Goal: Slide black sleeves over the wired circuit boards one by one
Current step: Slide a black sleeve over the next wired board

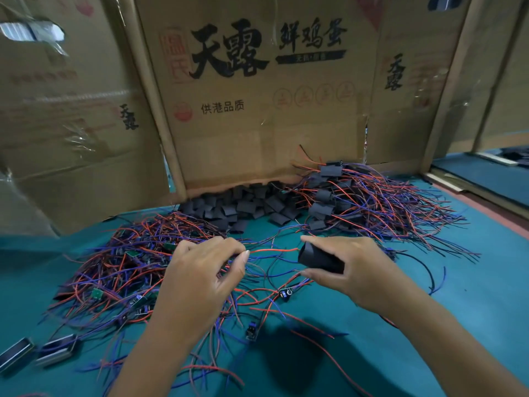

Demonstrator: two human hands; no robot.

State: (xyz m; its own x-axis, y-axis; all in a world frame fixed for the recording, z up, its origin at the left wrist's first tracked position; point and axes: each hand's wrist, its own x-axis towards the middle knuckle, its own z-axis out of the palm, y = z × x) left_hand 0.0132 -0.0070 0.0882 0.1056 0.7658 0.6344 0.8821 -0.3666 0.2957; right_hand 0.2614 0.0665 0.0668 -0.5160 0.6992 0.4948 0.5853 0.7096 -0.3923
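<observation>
A short black tubular sleeve (pixel 320 258) is gripped between thumb and fingers of the right hand (pixel 355 267). Thin red and blue wires (pixel 272 250) are pinched by the left hand (pixel 206 270), just beside the sleeve's mouth. Stray wires could be snagged outside it; the board is hidden.

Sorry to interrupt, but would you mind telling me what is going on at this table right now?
A person is fitting black sleeves over small wired circuit boards. The right hand holds one open black sleeve, while the left hand pinches red wires leading toward its mouth. Bare boards lie tangled in a pile at left, loose sleeves sit against the cardboard wall, and sleeved ones are heaped at right.
</observation>
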